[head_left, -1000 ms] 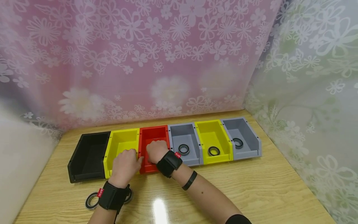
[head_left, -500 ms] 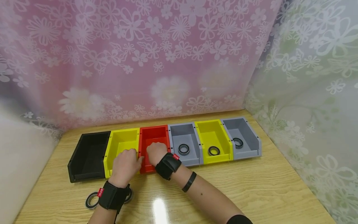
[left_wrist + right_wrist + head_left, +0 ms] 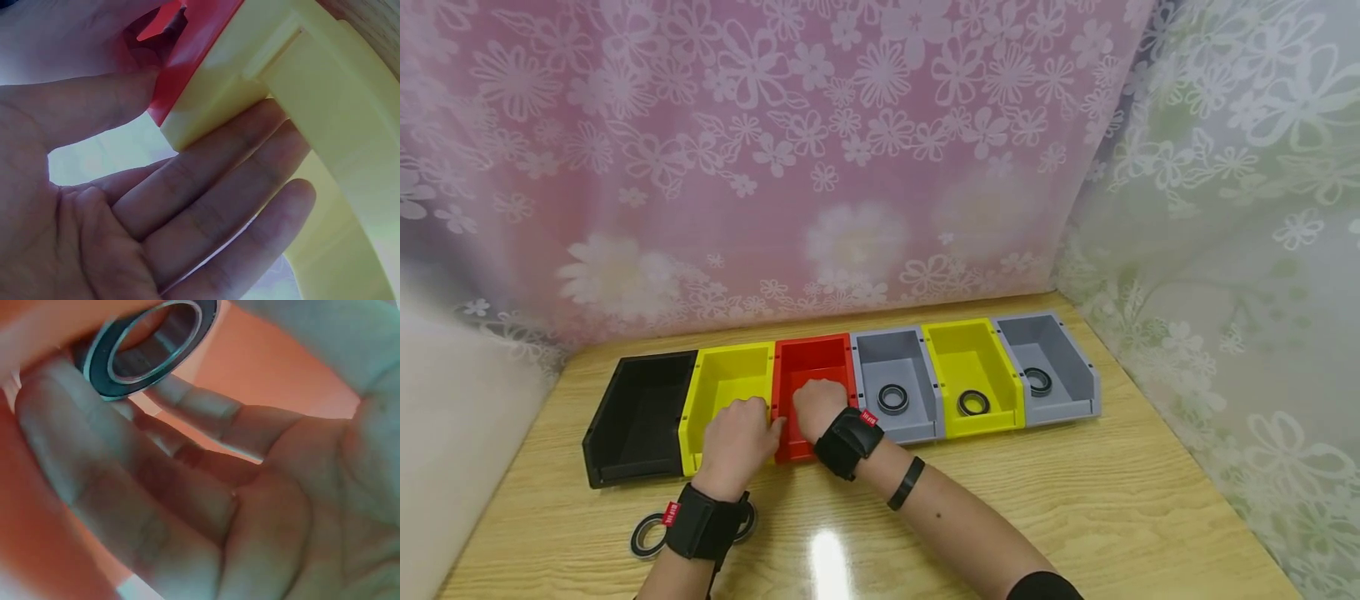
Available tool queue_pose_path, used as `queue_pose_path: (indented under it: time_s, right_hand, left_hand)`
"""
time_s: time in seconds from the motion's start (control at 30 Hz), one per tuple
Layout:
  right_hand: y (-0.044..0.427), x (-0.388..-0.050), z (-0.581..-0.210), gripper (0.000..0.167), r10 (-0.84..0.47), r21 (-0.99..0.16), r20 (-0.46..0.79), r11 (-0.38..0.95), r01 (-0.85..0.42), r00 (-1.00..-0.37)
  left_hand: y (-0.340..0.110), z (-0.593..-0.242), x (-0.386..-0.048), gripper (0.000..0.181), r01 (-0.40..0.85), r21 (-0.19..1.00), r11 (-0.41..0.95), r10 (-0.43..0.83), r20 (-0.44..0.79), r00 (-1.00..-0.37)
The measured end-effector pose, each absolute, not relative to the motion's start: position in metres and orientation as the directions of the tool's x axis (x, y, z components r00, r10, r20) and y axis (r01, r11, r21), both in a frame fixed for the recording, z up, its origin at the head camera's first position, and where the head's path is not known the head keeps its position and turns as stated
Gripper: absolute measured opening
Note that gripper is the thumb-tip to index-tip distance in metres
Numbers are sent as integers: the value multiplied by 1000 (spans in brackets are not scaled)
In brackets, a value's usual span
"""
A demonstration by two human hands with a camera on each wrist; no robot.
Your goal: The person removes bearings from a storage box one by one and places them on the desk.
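My left hand (image 3: 735,442) grips the edge where the yellow bin (image 3: 350,125) meets the red bin (image 3: 200,44). Its thumb lies on the red side and the fingers reach into the yellow one. Inside the red bin (image 3: 812,354), my right hand (image 3: 820,408) has its fingers curled by a ball bearing (image 3: 150,347). That black-sealed ring is tilted at the fingertips, apparently pinched, though the thumb's tip is out of frame. From the head view this bearing is hidden under the hand. Two more bearings lie on the table near my left wrist, one a plain ring (image 3: 646,536), the other (image 3: 747,522) partly covered.
Bins stand joined in a row: a black bin (image 3: 640,417) at the left end, then yellow, red, a grey bin (image 3: 895,358), another yellow bin (image 3: 966,358) and a grey end bin (image 3: 1045,342). The three on the right hold one bearing each. Curtains hang behind.
My right hand and wrist have shifted very slightly left inside the red bin. The left hand keeps its place on the bin edge.
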State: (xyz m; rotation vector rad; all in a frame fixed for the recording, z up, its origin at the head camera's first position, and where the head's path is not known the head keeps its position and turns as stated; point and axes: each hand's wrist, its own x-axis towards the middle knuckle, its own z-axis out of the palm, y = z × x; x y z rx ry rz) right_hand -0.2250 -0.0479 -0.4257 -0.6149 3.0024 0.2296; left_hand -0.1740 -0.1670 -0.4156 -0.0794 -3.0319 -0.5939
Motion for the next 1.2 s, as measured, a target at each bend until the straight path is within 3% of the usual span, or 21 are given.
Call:
queue_pose_path:
  time_s: [0.3, 0.47, 1.2]
  right_hand:
    - [-47, -225, -428, 14, -399, 124, -85, 905, -407, -913]
    - [-42, -222, -419, 17, -463, 113, -15, 880, -462, -886]
    - [-6, -191, -362, 34, -590, -117, -44, 805, -582, -806]
  left_hand:
    - [-167, -416, -173, 29, 62, 377, 924, 43, 59, -997]
    - [-167, -417, -173, 28, 68, 377, 924, 46, 66, -997]
    - [-168, -418, -175, 30, 58, 400, 915, 38, 57, -998]
